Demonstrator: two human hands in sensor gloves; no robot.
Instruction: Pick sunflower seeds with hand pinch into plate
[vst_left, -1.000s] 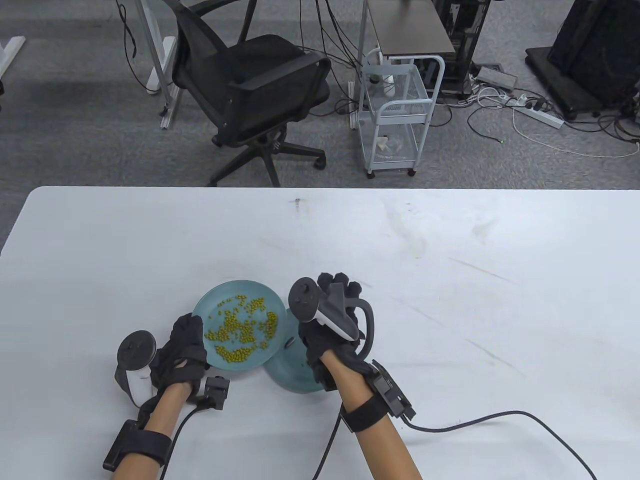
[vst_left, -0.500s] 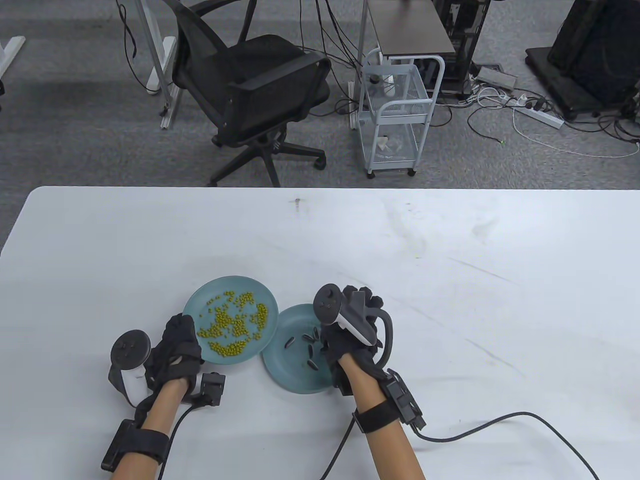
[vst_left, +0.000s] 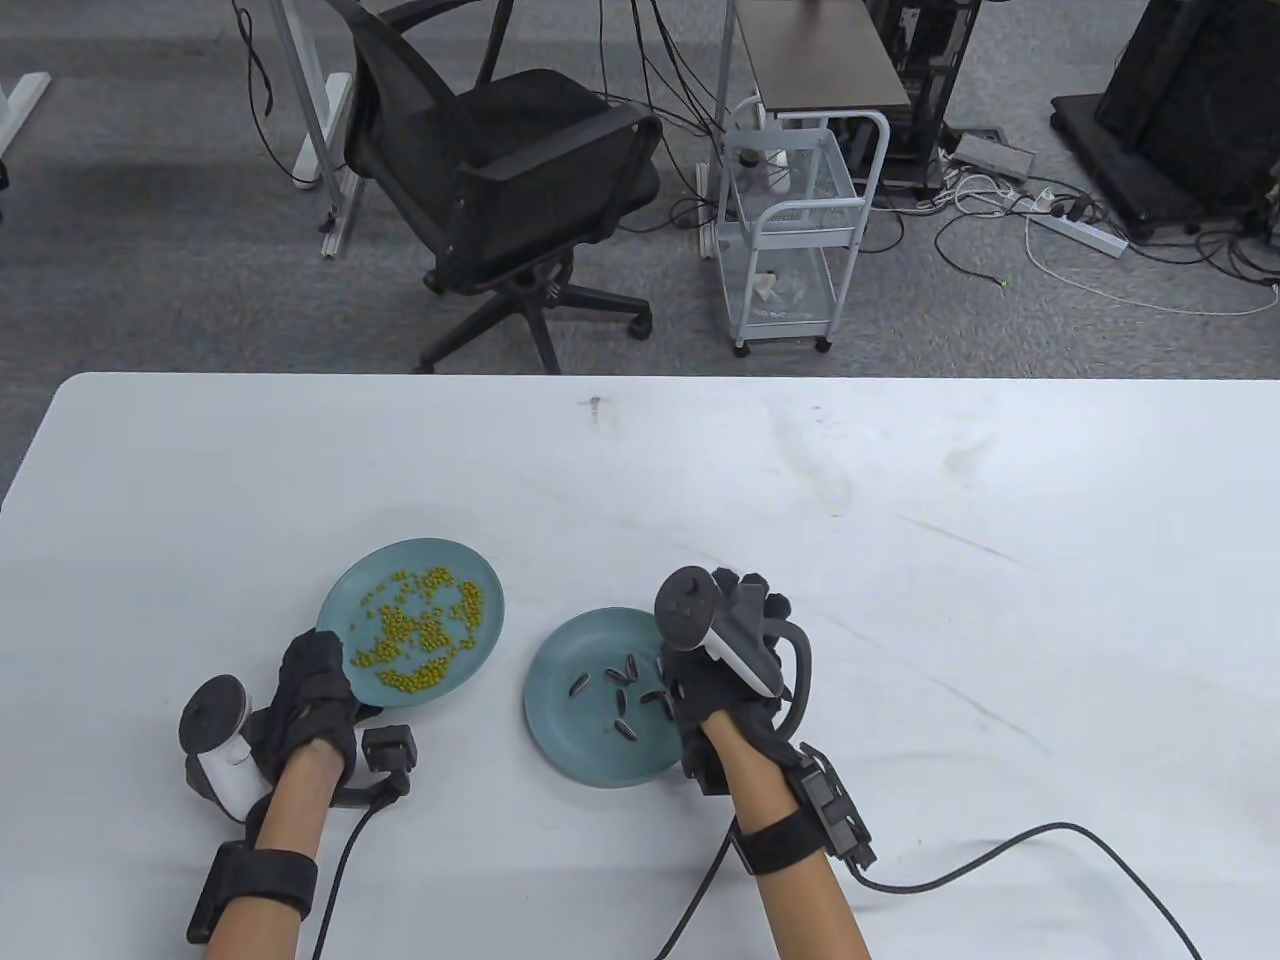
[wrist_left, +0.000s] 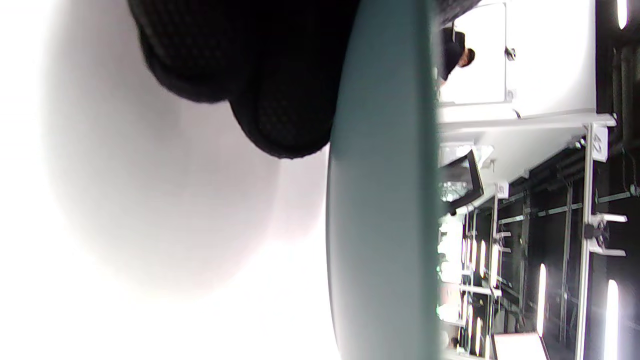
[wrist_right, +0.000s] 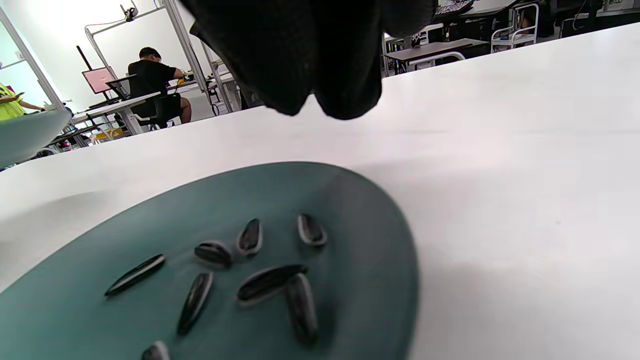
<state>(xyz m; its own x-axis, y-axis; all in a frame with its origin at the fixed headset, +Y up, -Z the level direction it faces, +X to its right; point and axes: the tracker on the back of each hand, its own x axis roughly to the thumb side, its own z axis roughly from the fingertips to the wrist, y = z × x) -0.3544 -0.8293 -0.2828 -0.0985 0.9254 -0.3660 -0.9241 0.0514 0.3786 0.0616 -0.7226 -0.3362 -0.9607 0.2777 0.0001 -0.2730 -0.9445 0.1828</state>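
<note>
Several black-striped sunflower seeds (vst_left: 620, 690) lie in a teal plate (vst_left: 590, 750) on the white table (vst_left: 900, 600). My right hand (vst_left: 700, 680) hovers over that plate's right rim. In the right wrist view its fingertips (wrist_right: 325, 95) hang close together above the seeds (wrist_right: 260, 270) and plate (wrist_right: 350, 225), touching neither. My left hand (vst_left: 315, 680) grips the near-left rim of a second teal plate (vst_left: 415, 548) full of green beans (vst_left: 420, 625). In the left wrist view its fingers (wrist_left: 280, 100) lie under that plate (wrist_left: 380, 200), which looks lifted and tilted.
Cables run from both wrists across the near table edge (vst_left: 1000, 835). Beyond the far table edge stand a black office chair (vst_left: 500, 190) and a white wire cart (vst_left: 790, 230) on the floor.
My left hand carried the bean plate left and away, uncovering the seed plate beneath it. My right hand moved right and toward me, to the seed plate's right rim.
</note>
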